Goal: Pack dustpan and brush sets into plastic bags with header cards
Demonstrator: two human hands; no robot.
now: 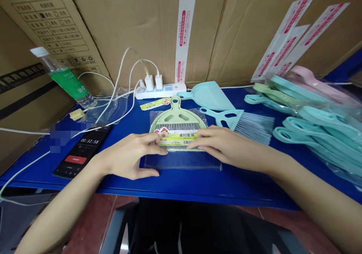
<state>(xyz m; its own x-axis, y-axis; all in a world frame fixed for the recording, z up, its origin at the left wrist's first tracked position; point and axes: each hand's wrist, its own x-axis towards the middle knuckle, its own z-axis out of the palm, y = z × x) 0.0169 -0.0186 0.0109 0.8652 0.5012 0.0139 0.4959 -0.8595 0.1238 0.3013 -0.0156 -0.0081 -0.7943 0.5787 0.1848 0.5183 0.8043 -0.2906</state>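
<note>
A light green dustpan [181, 114] with a grey-bristled brush [177, 127] nested on it lies in a clear plastic bag [183, 162] on the blue table. Across the bristles runs a yellow and white label card [179, 136] with mushroom pictures. My left hand [134, 154] touches the left end of the card, thumb spread apart from the bent fingers. From the other side, my right hand [222, 144] rests its outstretched fingers on the card's right end. Behind lie a loose turquoise dustpan [212, 95] and a turquoise brush [230, 119].
Bagged turquoise, green and pink sets [319, 122] pile up at the right. Another label card [155, 104] lies near a white power strip [161, 91] with cables. At left are a phone [83, 148] showing a timer and a tilted water bottle [66, 80]. Cardboard boxes [141, 24] stand behind.
</note>
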